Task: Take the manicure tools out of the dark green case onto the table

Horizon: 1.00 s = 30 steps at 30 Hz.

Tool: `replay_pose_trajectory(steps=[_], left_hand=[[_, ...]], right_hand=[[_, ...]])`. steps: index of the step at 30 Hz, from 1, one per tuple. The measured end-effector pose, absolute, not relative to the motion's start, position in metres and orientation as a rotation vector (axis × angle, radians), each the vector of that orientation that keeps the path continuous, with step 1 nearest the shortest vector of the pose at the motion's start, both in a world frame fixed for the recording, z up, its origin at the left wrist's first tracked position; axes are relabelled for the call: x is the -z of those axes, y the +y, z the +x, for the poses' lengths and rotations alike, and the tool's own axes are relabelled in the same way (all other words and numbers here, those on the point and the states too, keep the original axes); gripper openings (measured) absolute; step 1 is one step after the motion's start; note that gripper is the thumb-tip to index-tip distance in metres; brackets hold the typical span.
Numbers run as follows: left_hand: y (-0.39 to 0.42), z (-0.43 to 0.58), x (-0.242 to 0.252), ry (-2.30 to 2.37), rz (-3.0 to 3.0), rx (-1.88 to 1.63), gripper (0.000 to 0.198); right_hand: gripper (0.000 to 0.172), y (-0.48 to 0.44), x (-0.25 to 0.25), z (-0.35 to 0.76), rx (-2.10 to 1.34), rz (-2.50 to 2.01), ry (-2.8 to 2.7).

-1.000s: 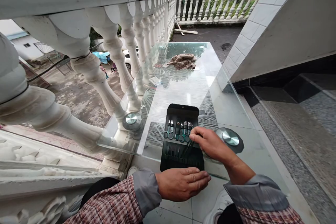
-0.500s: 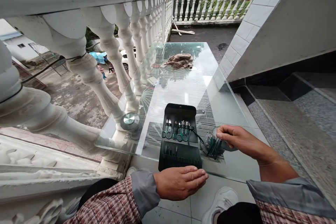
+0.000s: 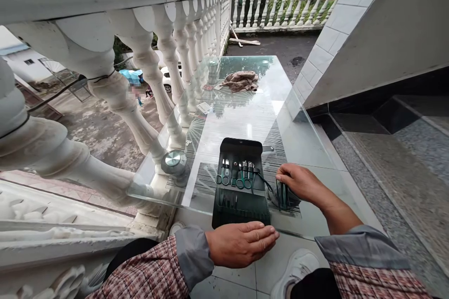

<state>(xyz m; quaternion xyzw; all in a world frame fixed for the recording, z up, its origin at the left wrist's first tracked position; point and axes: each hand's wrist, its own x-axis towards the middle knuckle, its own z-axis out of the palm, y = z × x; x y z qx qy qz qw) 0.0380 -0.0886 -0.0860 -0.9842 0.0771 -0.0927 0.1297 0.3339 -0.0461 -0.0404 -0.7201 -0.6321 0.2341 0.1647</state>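
Black tool case [image 3: 240, 198] open on glass bench [image 3: 245, 112]; left hand [image 3: 242, 244], fingers [image 3: 264, 235] flat and released, steadies its near edge; right hand [image 3: 299, 182] grips green tools [image 3: 282, 195] alongside.

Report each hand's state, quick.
Left hand: open, flat at near edge of black case.
Right hand: closed on bundle of slim tools.

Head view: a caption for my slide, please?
Left hand rests by open tool case on glass table; right hand holds tools beside it.
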Motion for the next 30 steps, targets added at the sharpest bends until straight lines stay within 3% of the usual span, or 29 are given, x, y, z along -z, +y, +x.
replay_pose_trajectory(steps=[4, 7, 12, 16, 22, 30], left_hand=[[-0.089, 0.038, 0.087, 0.218, -2.877, 0.270, 0.047], [-0.088, 0.038, 0.087, 0.219, -2.868, 0.303, 0.048], [-0.087, 0.038, 0.082, 0.239, -2.873, 0.284, 0.049], [-0.086, 0.038, 0.078, 0.259, -2.885, 0.263, 0.051], [-0.085, 0.040, 0.077, 0.286, -2.899, 0.242, 0.050], [-0.087, 0.040, 0.076, 0.261, -2.862, 0.235, 0.050]], right_hand=[[0.013, -0.048, 0.044, 0.334, -0.516, -2.091, -1.776], [0.019, -0.052, 0.038, 0.325, -0.431, -2.001, -1.691], [0.026, -0.063, 0.020, 0.276, -0.839, -1.628, -1.725], [0.024, -0.067, 0.014, 0.234, -1.161, -1.596, -1.766], [0.014, -0.058, 0.005, 0.210, -1.170, -1.764, -1.822], [0.024, -0.052, -0.001, 0.200, -1.211, -1.822, -1.801]])
